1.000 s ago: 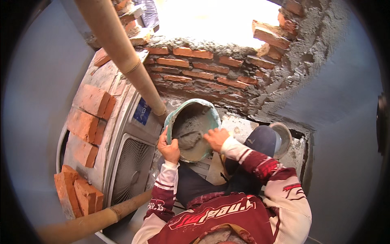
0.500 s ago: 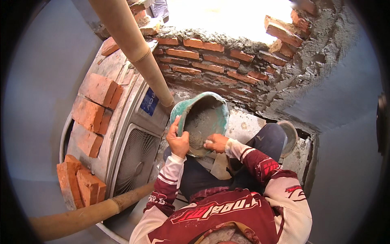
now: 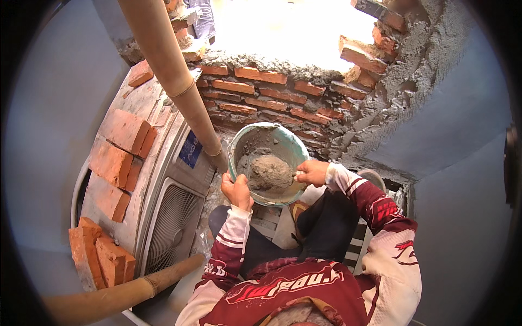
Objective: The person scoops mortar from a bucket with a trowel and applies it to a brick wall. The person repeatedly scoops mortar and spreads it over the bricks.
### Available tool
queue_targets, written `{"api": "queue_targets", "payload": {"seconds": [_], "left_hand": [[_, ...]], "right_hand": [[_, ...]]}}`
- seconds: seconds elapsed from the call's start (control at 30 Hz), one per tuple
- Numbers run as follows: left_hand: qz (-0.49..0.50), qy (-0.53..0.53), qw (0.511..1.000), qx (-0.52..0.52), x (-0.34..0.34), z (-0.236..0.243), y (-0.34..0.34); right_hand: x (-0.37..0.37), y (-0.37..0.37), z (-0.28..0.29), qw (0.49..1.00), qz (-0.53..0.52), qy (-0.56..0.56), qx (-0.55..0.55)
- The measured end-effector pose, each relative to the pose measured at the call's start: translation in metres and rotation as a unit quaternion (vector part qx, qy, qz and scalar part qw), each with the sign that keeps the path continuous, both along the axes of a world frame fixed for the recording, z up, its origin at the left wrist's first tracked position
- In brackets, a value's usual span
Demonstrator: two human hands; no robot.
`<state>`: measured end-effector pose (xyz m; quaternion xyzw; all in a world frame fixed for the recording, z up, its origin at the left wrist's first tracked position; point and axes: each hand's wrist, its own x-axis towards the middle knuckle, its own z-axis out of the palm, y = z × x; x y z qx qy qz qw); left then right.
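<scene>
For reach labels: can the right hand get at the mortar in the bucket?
Likely yes: the right hand holds a tool handle at the rim of the green bucket, whose open mouth leaves the mortar uncovered.

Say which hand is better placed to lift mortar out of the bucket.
Probably the right hand: it grips what looks like a tool handle beside the heaped mortar in the bucket, while the left hand is occupied holding the bucket's left side.

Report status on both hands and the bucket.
Left hand gripping bucket by rim. Right hand holding tool handle. Mortar heaped inside. Bamboo pole close at bucket's left.
</scene>
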<state>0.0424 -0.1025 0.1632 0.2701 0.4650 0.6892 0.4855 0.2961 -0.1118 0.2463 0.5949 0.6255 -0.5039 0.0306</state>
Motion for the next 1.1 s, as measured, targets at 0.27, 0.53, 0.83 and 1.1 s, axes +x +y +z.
{"api": "queue_targets", "payload": {"seconds": [0.27, 0.53, 0.83, 1.1], "left_hand": [[-0.034, 0.076, 0.996, 0.033, 0.024, 0.013, 0.000], [-0.043, 0.046, 0.998, -0.013, 0.007, -0.005, 0.000], [-0.007, 0.028, 0.998, -0.059, -0.021, -0.009, -0.017], [0.000, 0.042, 0.994, -0.101, -0.027, -0.025, -0.030]], "right_hand": [[-0.014, -0.020, -0.023, 0.962, 0.159, -0.194, 0.106], [-0.016, -0.015, -0.037, 0.995, 0.016, 0.093, -0.038], [0.062, 0.046, 0.082, 0.984, -0.053, 0.040, 0.164], [0.098, 0.088, 0.146, 0.783, -0.116, -0.406, 0.457]]}}
